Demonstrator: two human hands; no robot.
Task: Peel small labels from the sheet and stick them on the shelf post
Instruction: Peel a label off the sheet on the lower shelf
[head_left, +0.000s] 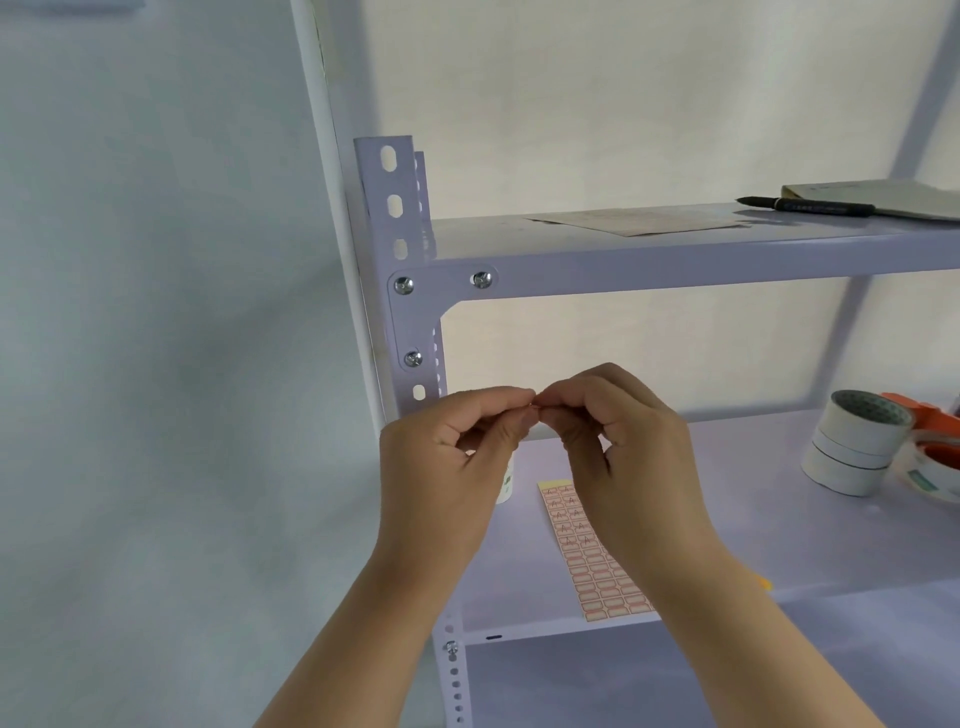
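A pale wall fills the left side, with a cream wall behind a lilac metal shelf unit. A white pipe runs up the corner between them. Soft, even light falls across the shelves, and a slanted brace crosses the upper right

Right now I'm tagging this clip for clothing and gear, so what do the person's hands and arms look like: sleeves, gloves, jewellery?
Both the left hand and the right hand are bare, with no gloves. No rings, watch or bracelet show on either one. Both forearms are uncovered down to the bottom edge of the picture, so no sleeves are in view. Fingernails look short and unpainted.
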